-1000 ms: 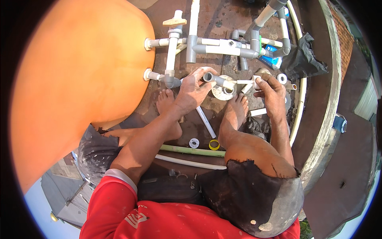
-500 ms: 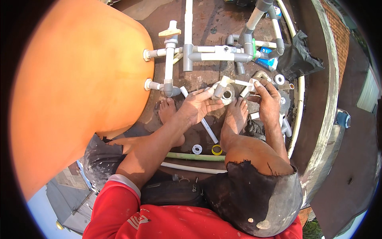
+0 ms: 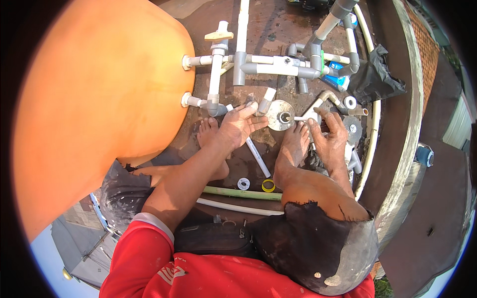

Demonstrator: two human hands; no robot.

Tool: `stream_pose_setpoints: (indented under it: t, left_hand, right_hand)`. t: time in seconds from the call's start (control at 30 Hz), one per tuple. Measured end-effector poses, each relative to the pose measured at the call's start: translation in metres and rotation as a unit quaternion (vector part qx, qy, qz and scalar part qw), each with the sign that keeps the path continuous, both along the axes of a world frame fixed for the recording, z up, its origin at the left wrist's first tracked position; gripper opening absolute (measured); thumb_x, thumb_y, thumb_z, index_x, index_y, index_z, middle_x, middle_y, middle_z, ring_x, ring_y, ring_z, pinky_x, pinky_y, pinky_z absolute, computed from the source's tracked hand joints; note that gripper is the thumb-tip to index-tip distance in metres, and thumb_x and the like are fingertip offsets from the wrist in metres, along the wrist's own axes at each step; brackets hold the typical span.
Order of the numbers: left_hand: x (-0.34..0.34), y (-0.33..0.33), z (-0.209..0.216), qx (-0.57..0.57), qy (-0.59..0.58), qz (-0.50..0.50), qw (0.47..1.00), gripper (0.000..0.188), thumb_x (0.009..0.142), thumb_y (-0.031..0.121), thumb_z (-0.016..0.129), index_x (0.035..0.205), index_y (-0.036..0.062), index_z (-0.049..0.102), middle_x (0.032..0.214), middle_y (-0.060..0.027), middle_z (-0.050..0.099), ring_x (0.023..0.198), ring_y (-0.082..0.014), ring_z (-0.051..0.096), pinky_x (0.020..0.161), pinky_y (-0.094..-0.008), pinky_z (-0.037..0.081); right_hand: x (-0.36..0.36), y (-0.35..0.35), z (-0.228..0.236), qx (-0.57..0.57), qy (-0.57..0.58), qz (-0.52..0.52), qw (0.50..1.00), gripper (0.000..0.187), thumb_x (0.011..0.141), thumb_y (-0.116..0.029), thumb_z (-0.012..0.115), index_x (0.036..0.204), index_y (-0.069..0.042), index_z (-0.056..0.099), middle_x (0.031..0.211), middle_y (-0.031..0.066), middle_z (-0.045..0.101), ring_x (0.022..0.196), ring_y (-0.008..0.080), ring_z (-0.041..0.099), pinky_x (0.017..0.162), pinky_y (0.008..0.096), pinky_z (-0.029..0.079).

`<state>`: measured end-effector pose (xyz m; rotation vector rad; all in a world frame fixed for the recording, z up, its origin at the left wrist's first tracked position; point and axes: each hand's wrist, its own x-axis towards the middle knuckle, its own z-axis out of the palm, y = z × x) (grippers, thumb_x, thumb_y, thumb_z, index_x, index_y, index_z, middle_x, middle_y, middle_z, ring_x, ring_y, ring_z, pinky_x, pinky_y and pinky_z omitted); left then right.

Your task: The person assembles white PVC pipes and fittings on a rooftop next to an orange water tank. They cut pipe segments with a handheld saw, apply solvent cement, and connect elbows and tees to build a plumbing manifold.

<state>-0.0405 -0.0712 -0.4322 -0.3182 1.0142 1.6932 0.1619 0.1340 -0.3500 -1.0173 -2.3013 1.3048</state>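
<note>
Shifted away from the grey-and-white plastic pipe fitting (image 3: pixel 267 102) that our left hand (image 3: pixel 238 127) grasps, our white stick applicator (image 3: pixel 302 118), pinched by our right hand (image 3: pixel 332 136), lies nearly level, pointing left at the round pale tin's (image 3: pixel 275 115) mouth between both hands, a cream pipe (image 3: pixel 373 136) following the brown floor's (image 3: pixel 271 24) right edge.

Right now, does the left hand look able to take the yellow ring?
Probably not directly: the left hand holds a grey pipe fitting, so its grip seems occupied. The yellow ring itself lies uncovered, with nothing on top.

Two hands (image 3: pixel 236 128) (image 3: pixel 332 139), one orange tank (image 3: pixel 109 89), one yellow ring (image 3: pixel 268 190)
</note>
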Motion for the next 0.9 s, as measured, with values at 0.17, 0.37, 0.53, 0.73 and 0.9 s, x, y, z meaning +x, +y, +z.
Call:
stream_pose_setpoints:
  t: [0.17,0.37,0.53,0.73,0.9]
  left_hand:
    - [-0.001,0.015,-0.012,-0.08,0.09,0.037,0.992,0.037,0.104,0.02,0.076,0.135,0.0045,0.062,0.127,-0.0099,0.072,0.115,-0.0317,0.073,0.115,-0.0506,0.051]
    - [0.005,0.031,-0.024,0.002,0.034,0.062,0.998,0.028,0.103,0.019,0.078,0.127,0.0079,0.068,0.127,-0.0067,0.073,0.122,-0.0274,0.069,0.114,-0.0466,0.048]
    - [0.022,0.035,-0.01,-0.009,0.052,0.037,0.998,0.023,0.103,0.013,0.077,0.123,0.0034,0.07,0.123,-0.0063,0.072,0.116,-0.0207,0.068,0.112,-0.0401,0.052]
    - [0.023,0.04,-0.018,-0.04,0.119,0.009,0.992,0.022,0.105,0.017,0.075,0.125,0.0068,0.07,0.124,-0.0036,0.071,0.117,-0.0191,0.067,0.112,-0.0434,0.048]
    - [0.015,0.034,-0.027,-0.083,0.094,0.008,0.992,0.031,0.105,0.022,0.077,0.13,0.007,0.066,0.126,-0.0041,0.071,0.119,-0.0192,0.066,0.112,-0.0431,0.048]
  right_hand:
    - [-0.013,-0.011,-0.034,0.239,-0.001,0.151,0.959,0.043,0.089,-0.016,0.082,0.13,-0.009,0.075,0.11,0.0136,0.065,0.102,0.0345,0.065,0.084,0.0475,0.058]
    - [-0.039,-0.026,-0.06,0.254,-0.137,0.259,0.922,0.044,0.093,-0.011,0.072,0.136,-0.002,0.071,0.115,0.019,0.061,0.114,0.0382,0.061,0.093,0.0486,0.059]
    - [-0.034,-0.023,-0.057,0.228,-0.207,0.218,0.926,0.046,0.093,-0.01,0.069,0.136,0.004,0.069,0.117,0.0221,0.062,0.117,0.0401,0.062,0.096,0.049,0.059]
    - [-0.043,-0.024,-0.072,0.24,-0.181,0.23,0.926,0.046,0.091,-0.011,0.068,0.135,0.003,0.069,0.116,0.0225,0.063,0.113,0.0405,0.063,0.095,0.0497,0.059]
    - [-0.042,-0.02,-0.06,0.229,-0.117,0.216,0.942,0.041,0.087,-0.014,0.075,0.126,0.0,0.07,0.116,0.0225,0.061,0.108,0.0405,0.063,0.089,0.0501,0.059]
